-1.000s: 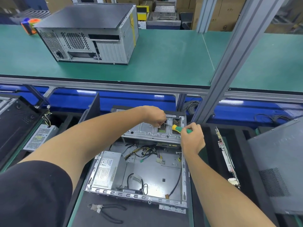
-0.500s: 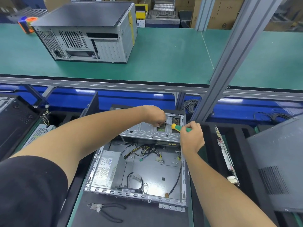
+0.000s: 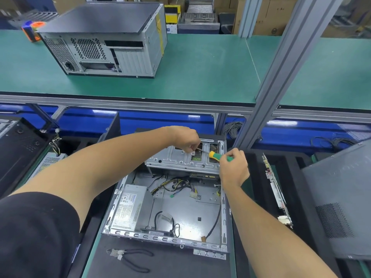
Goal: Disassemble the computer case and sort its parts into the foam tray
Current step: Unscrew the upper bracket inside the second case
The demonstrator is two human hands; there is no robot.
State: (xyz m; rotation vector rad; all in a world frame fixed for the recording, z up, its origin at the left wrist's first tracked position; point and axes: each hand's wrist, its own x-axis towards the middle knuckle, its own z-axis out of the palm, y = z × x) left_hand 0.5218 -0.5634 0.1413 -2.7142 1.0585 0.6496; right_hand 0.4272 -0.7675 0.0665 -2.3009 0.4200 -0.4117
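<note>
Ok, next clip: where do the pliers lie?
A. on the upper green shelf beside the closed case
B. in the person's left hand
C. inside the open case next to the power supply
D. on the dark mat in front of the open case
D: the pliers lie on the dark mat, just outside the near edge of the open case, and neither hand touches them.
</note>
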